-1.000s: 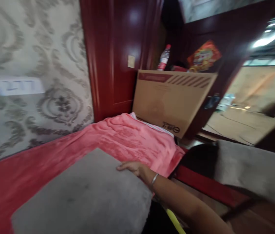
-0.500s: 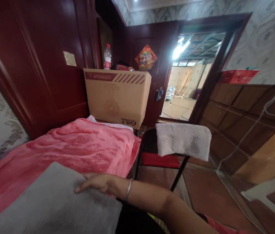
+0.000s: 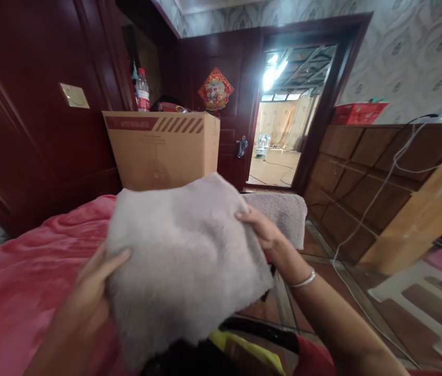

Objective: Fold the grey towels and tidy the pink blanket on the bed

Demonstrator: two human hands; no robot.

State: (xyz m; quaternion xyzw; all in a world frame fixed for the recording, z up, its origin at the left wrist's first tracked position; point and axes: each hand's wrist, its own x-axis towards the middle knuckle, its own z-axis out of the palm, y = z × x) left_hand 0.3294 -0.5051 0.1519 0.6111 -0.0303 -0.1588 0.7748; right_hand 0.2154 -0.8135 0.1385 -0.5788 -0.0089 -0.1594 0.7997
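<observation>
Two-handed hold: left hand (image 3: 93, 292) (8 o'clock) and right hand (image 3: 263, 232) (4 o'clock) clamped on opposite edges of limp, fuzzy grey cloth (image 3: 185, 250) at 7 o'clock, fingertips hidden behind | step, apparently: holding it spread; next likely calls for even tension | plush pink blanket (image 3: 36, 256), 8 o'clock | boxy cardboard carton (image 3: 158, 151), 10 o'clock

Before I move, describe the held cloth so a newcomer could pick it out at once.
Find the big cardboard box with the striped top edge. Nearer the camera, overlapping its lower part in view, is a fluffy grey cloth. Unlike the similar cloth beyond it on the right, it is gripped by the left hand and right hand.
</observation>
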